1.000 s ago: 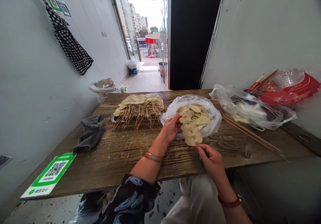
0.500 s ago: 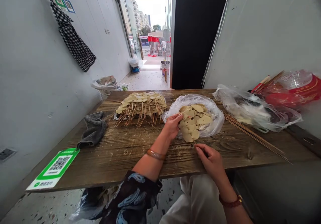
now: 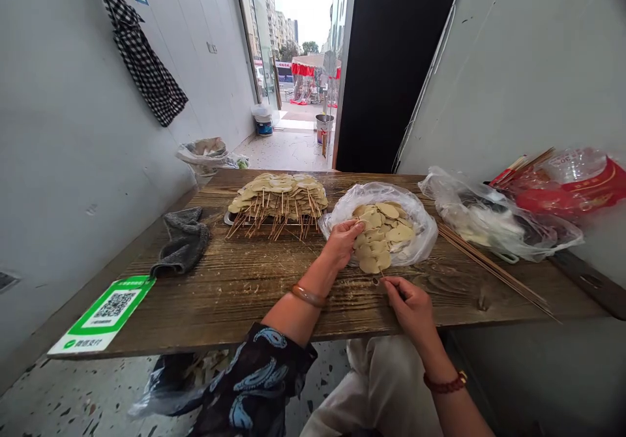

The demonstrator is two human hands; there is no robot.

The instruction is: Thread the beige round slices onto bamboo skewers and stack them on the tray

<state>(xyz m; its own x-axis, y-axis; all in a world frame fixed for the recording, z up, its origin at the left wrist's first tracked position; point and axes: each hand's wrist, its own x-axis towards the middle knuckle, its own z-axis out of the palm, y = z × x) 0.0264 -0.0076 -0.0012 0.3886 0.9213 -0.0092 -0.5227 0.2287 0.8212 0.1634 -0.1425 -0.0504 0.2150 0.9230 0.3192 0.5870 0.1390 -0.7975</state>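
Observation:
My left hand [image 3: 345, 238] is closed on the upper end of a skewer of thin, pale tan slices [image 3: 372, 252], which look like potato. Below it, my right hand [image 3: 409, 301] pinches the bare lower end of the same bamboo skewer, just under the last slice. Directly behind the held slices lies an open clear plastic bag [image 3: 424, 244] with loose slices [image 3: 398, 233] in it. To the left, a pile of filled skewers [image 3: 278, 195] rests on a metal tray [image 3: 228, 218], sticks pointing toward me.
Bare bamboo skewers [image 3: 493, 267] lie on the wooden table [image 3: 235, 306] at the right, beside a crumpled plastic bag [image 3: 503, 222] and a red package [image 3: 577, 189]. On the left are a dark grey cloth [image 3: 180, 241] and a green QR-code card [image 3: 105, 313].
The view has shifted slightly. Both hands keep nearly the same grip on the skewer, and the slices on it look about the same.

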